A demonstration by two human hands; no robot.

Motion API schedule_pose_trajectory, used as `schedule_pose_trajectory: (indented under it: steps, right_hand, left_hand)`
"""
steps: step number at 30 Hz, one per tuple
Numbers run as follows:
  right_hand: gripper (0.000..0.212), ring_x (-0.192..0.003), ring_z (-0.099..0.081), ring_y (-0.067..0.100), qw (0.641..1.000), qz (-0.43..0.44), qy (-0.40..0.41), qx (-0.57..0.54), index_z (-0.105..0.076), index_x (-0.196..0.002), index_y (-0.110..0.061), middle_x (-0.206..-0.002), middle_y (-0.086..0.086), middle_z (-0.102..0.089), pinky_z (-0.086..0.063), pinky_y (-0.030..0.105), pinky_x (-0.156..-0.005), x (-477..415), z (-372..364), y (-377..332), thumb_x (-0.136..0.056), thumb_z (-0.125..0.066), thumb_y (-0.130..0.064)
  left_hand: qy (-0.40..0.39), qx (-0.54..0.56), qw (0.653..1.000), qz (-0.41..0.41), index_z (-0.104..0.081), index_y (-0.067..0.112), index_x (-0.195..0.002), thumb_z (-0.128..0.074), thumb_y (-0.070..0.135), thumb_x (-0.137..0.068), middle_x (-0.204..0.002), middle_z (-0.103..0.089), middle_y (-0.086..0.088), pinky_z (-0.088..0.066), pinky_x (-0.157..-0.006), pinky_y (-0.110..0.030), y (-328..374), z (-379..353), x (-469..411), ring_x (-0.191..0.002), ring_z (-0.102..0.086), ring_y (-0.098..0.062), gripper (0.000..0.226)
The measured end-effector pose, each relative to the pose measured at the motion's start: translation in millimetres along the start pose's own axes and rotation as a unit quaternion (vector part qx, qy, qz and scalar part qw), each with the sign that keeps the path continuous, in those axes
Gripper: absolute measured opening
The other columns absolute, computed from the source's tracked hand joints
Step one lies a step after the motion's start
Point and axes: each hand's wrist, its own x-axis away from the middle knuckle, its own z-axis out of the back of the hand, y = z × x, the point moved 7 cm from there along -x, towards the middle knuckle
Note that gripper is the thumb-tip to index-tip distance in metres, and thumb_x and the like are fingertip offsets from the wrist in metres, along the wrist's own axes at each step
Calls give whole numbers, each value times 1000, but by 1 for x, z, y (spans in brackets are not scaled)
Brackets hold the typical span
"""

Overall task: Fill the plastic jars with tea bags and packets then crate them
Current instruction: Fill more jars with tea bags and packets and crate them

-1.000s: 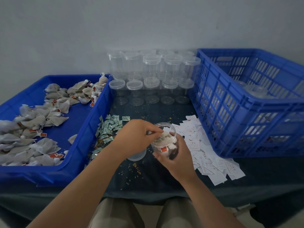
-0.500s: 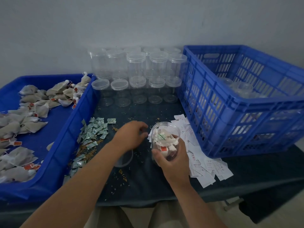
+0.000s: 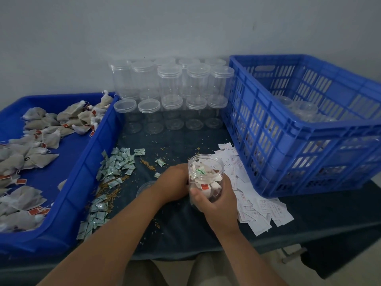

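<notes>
Plainly, in the head view, the clear plastic jar (image 3: 206, 168) sits near the middle of the counter (image 3: 181, 223), toward its front edge, lidless and upright. The right hand (image 3: 216, 200) holds it, fingers (image 3: 226, 182) and thumb wrapped round the lower body. Tea bags and a green packet fill it about to the shoulder.

The left hand (image 3: 175, 183) is just beside the jar, knuckles up. Its fingers are turned under and hidden, so I cannot tell whether they hold anything. A loose lid (image 3: 144, 185) lies on the counter partly under that wrist.

The jar looks thin-walled, smooth and light, and its soft filling adds little weight. A hard squeeze would likely flex it, and the slick plastic could slip. The lower body seems the best hold, mouth kept level until the lid is on.

The blue tray (image 3: 99, 145) of tea bags (image 3: 41, 141) takes the left end, with green packets (image 3: 117, 164) beside it. Empty lidded jars (image 3: 171, 83) line the back edge. The blue crate (image 3: 288, 141) stands at the right end, white packets (image 3: 257, 207) at its foot.
</notes>
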Motion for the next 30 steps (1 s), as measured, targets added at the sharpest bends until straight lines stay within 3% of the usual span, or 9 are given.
schedule_pose_trajectory:
  steps: [2,6,11,14,16,20,25,28,30]
  right_hand:
    - [60,-113,-74,15,1000,1,1,-2,-64,-128,-32,-120,-8,-76,-63,39,-93,0,0,-2,-76,-90,-49]
    - [60,-115,-73,15,1000,10,3,-3,-65,-130,-29,-122,-9,-75,-62,32,-94,0,1,-6,-78,-89,-47]
    - [60,-117,-72,18,1000,8,-8,-6,-64,-131,-28,-124,-6,-75,-61,38,-96,0,-1,-4,-79,-89,-44]
    - [57,-115,-73,15,1000,5,-13,-6,-64,-129,-33,-122,-10,-75,-62,33,-93,1,-1,-6,-79,-89,-44]
    - [57,-113,-73,11,1000,4,-19,5,-63,-128,-36,-121,-13,-75,-62,30,-92,1,-2,-6,-78,-89,-46]
    - [69,-116,-71,8,998,-4,-46,30,-60,-134,-33,-124,-15,-73,-63,34,-95,2,-6,-1,-75,-88,-55]
    - [72,-110,-72,12,995,17,-74,68,-59,-132,-31,-118,-16,-72,-64,38,-89,3,-12,-5,-74,-88,-59]
    - [67,-106,-73,15,993,28,-87,72,-59,-130,-32,-116,-15,-72,-64,38,-85,4,-13,-8,-75,-88,-56]
    - [66,-105,-73,17,993,35,-88,75,-59,-129,-32,-115,-13,-72,-64,41,-85,4,-13,-9,-75,-88,-56]
  left_hand:
    - [-14,-16,1000,-18,-76,23,-109,-43,44,-82,-108,-76,0,-50,-79,-26,3,-1,-1,-93,-70,-20,47]
    - [-2,-39,999,-19,-76,19,-102,-53,34,-90,-100,-76,-1,-53,-77,-30,3,-1,0,-88,-70,-22,30]
    - [95,134,982,94,-75,20,-87,-65,30,-93,-81,-74,5,-59,-68,-42,-16,16,12,-75,-69,-16,16]
    - [153,180,958,160,-73,19,-82,-58,31,-101,-71,-71,5,-52,-61,-36,-31,34,18,-65,-65,-12,27]
    - [183,198,944,192,-71,23,-80,-59,28,-99,-68,-69,7,-44,-56,-29,-35,52,23,-59,-59,-5,23]
    - [217,220,936,170,-75,24,-87,-64,38,-102,-74,-70,6,-48,-61,-30,-28,87,34,-63,-60,-4,23]
    - [101,204,973,31,-80,37,-115,-66,36,-102,-131,-63,28,-47,-83,-12,7,112,37,-101,-63,7,19]
    - [36,157,987,19,-67,47,-129,-78,46,-92,-137,-56,31,-50,-93,-15,18,103,38,-115,-58,6,38]
    - [4,188,981,45,-62,48,-129,-85,52,-83,-130,-59,32,-52,-99,-21,14,95,40,-122,-54,12,51]
